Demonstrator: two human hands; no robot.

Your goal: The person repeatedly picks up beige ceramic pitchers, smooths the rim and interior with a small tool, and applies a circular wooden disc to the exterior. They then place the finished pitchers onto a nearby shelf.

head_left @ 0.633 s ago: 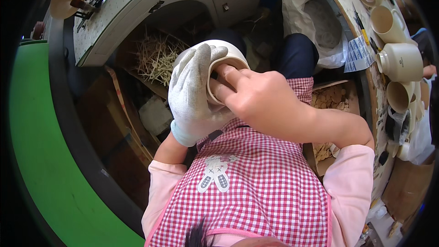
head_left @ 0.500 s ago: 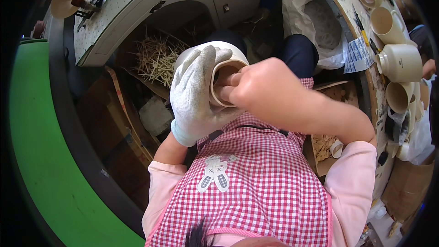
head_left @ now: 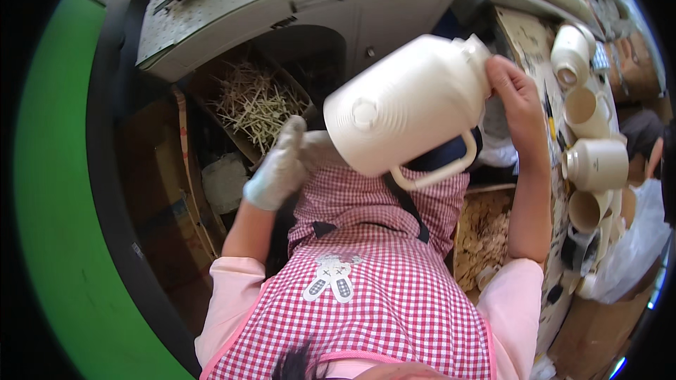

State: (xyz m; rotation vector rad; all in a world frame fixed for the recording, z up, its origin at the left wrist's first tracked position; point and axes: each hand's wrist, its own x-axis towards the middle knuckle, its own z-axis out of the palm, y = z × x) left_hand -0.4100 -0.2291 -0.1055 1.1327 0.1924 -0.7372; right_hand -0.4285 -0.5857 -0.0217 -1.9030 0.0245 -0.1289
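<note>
Right hand (head_left: 517,91) on cream jug (head_left: 405,109)

apron: red-and-white checked apron (head_left: 380,295) with a small rabbit patch, lower centre of frame
sleeves: pink sleeves (head_left: 229,302) at lower left and lower right
machine: grey-white metal cabinet (head_left: 282,7) with arched opening, top centre
straw: pale straw shavings (head_left: 257,102) in a brown box, upper centre-left
mugs: row of unglazed cream ceramic mugs (head_left: 595,165) on a cluttered bench, right edge
chips: tan wood chips in a cardboard tray (head_left: 486,232), right of centre
band: bright green surface (head_left: 56,190), left side
</note>
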